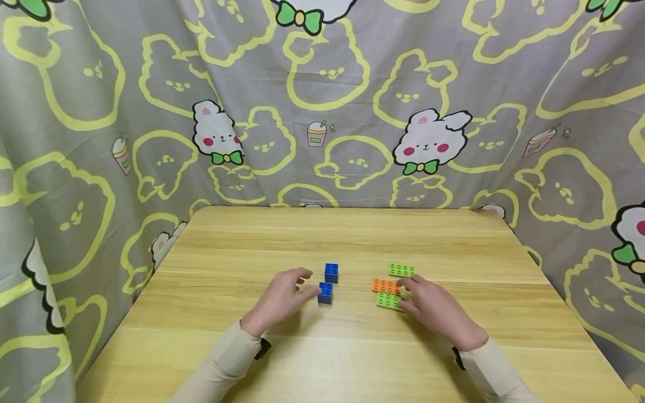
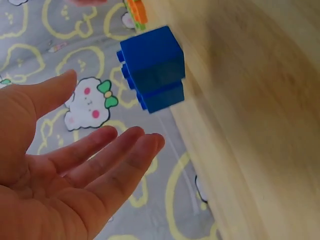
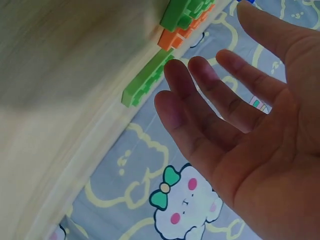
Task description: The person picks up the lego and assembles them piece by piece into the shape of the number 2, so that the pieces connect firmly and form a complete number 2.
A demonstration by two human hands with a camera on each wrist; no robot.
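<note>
My left grip (image 1: pixel 279 299), right grip (image 1: pixel 434 309): both wide
By left: blue bricks (image 1: pixel 331 273). By right, nearer the worktop's (image 1: pixel 347 358) right edge: orange brick (image 1: pixel 384 286), green bricks (image 1: pixel 401 270).

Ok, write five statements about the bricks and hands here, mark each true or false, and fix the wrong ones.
1. Two blue bricks stand on the table. True.
2. The orange brick lies between the two green bricks. True.
3. The right hand grips a blue brick. False: it holds nothing and is by the orange and green bricks.
4. The left hand is beside the blue bricks. True.
5. Three green bricks are in view. False: there are two.
</note>
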